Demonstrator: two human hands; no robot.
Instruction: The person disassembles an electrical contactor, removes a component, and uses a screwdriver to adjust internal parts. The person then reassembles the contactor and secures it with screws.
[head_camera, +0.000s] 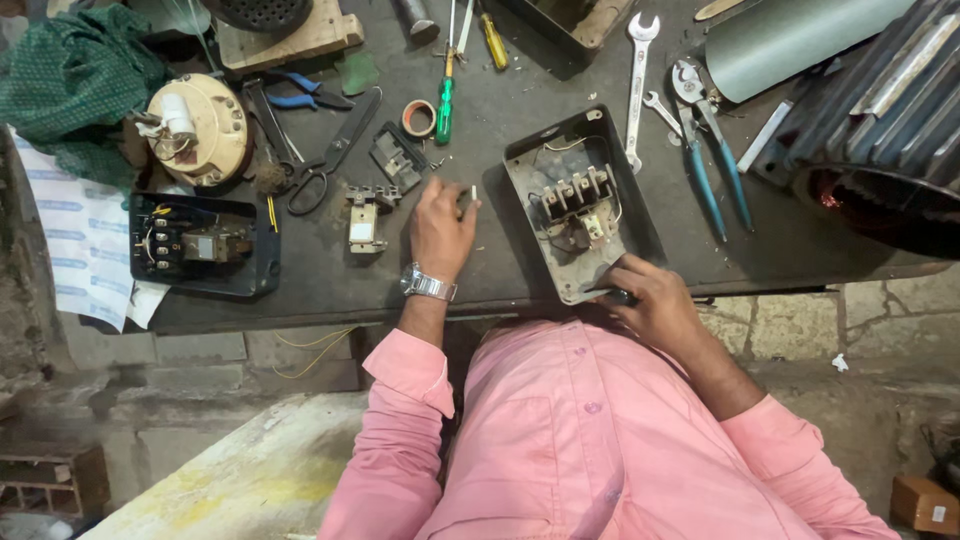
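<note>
Left hand (440, 225) rests on the dark workbench (790, 240), fingers curled loosely round a small white part (473, 193) pinched at the tips; what the part is, too small to tell. Steel wristwatch (428, 284) on that wrist. Right hand (655, 300) closes on the near corner of the open switch box (580, 205), likely steadying it at the bench edge; something dark sits under the fingers, can't tell if it's a tool. Box lies just right of the left hand, lid off, contacts and wires exposed, tilted slightly so its inside faces the person.

Left of the left hand: a small beige contact block (365, 220), black scissors (330, 160), a second black box with wiring (200, 245), and a round cream fitting (200, 128) further left. Far side: green-handled screwdriver (445, 105), tape roll (418, 118). Right of the box: spanner (637, 75), blue-handled pliers (710, 150), all within arm's reach. Green cloth (70, 80) bunched at far left. Person wears a pink shirt (590, 430).
</note>
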